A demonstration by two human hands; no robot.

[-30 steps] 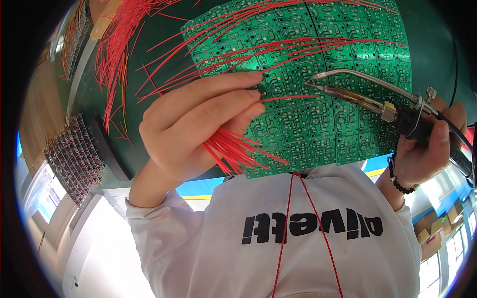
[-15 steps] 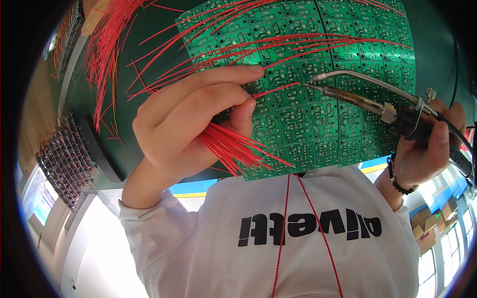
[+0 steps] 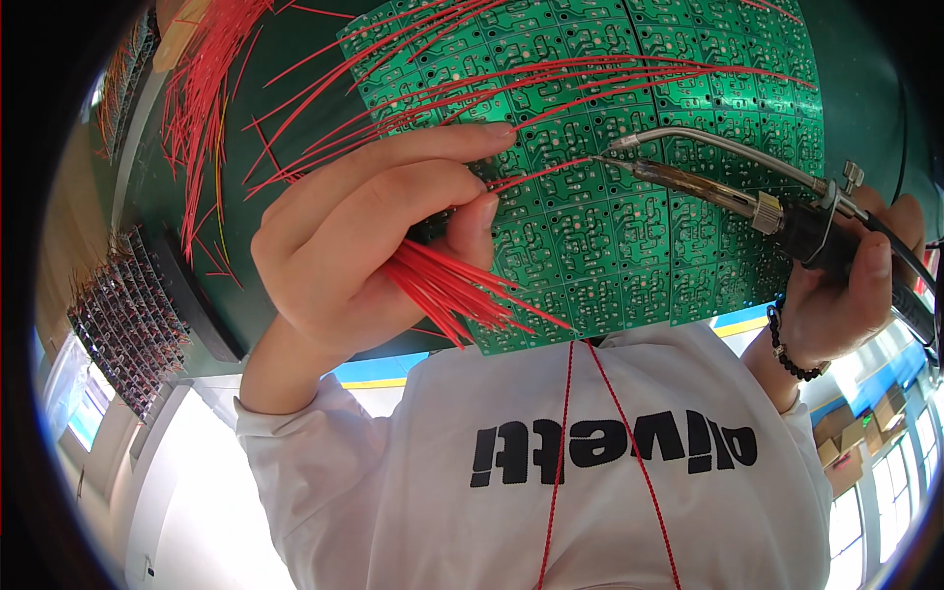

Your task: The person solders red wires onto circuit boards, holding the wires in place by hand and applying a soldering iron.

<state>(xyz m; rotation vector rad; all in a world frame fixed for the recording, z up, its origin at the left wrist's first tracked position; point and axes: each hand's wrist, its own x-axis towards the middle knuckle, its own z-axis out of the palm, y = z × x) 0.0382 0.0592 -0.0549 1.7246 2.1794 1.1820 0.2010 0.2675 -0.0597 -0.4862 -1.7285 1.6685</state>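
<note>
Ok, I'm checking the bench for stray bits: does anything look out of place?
Mildly: a yellowish strand lies among the loose red wires at upper left, an odd colour there. The green circuit boards show no clear damage.

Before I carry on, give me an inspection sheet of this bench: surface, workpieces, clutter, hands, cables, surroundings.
Surface: dark green table, running under the boards.
Workpieces: green boards, with red wires across their upper part.
Clutter: wire pile upper left; black bar below it.
Hands: left hand pinches one wire, with a wire bundle under its fingers; right hand grips the soldering iron, tip at that wire's end, contact too small to tell.
Cables: black cable beside the right hand.
Surroundings: cartons lower right.
</note>
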